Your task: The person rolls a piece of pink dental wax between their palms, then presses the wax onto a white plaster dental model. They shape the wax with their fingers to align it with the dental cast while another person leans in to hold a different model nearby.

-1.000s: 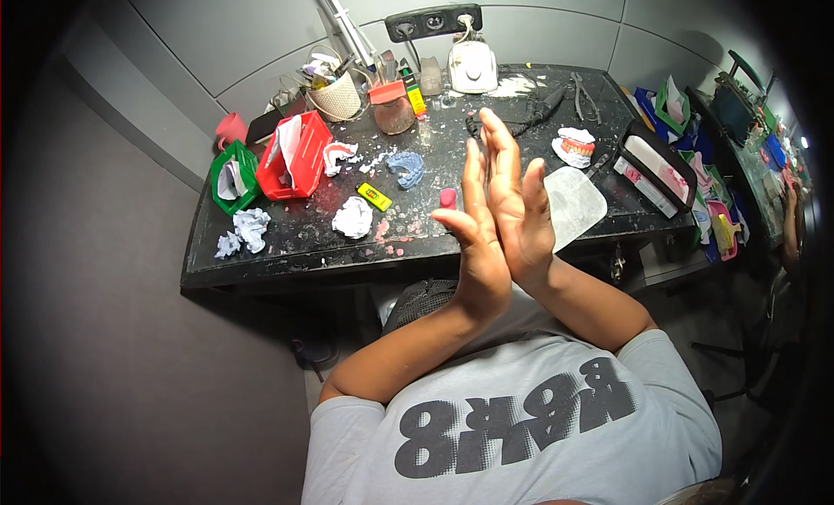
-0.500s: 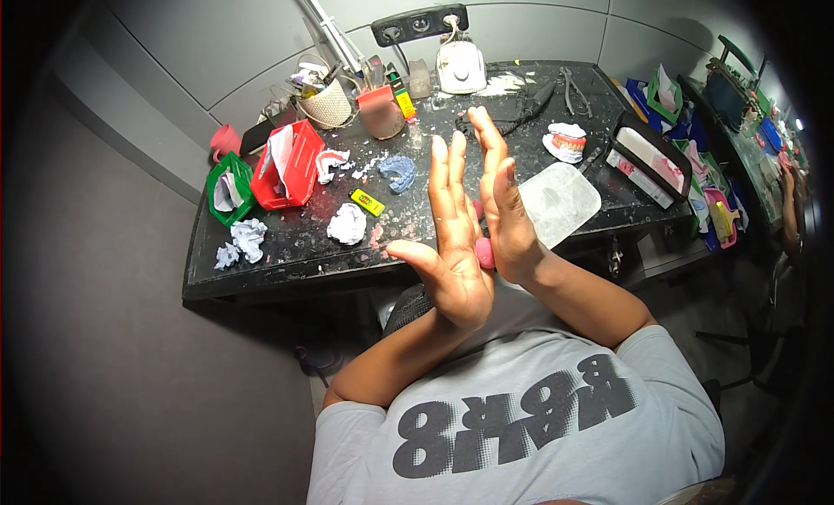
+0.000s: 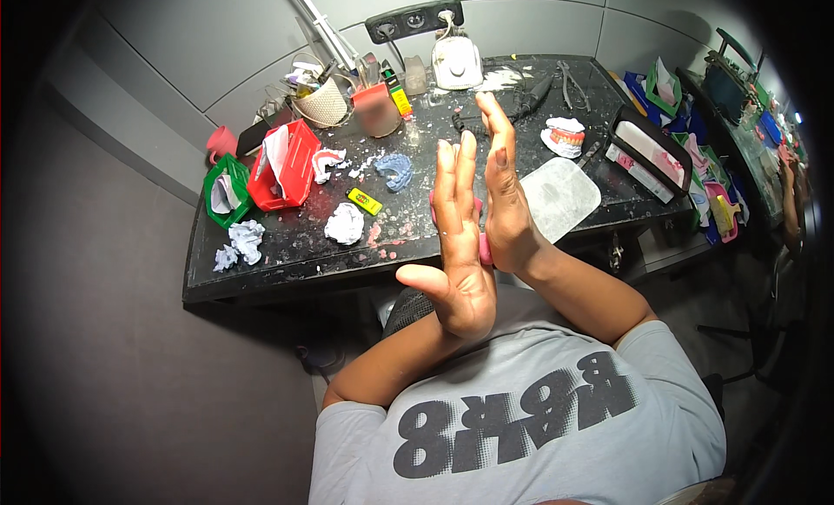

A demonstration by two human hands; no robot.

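My left hand [image 3: 466, 266] and my right hand [image 3: 511, 220] are raised in front of the bench edge, palms facing each other. A soft-looking pink roll [image 3: 485, 248] is pressed between them. Its lower end shows at the heels of the palms, and more pink peeks out beside the left fingers; the middle is hidden. The fingers of both hands are stretched upward, with the left thumb sticking out to the left. Right of my hands lies a whitish rounded plate [image 3: 563, 199]. Beyond it sits a dental model [image 3: 565, 138] with teeth and pink gums.
On the black bench [image 3: 287, 253] are a blue dental arch piece [image 3: 395, 171], a yellow lighter [image 3: 364, 201], and crumpled white paper [image 3: 345, 224]. Red [image 3: 300, 171] and green [image 3: 218, 211] bins stand left. Tool cups [image 3: 375, 114] stand behind, pliers [image 3: 572, 86] and a black case [image 3: 647, 145] right.
My right hand has slid slightly upward against my left, whose palm has moved a little down. The pink roll has shifted between them, and more pink shows beside the left fingers.
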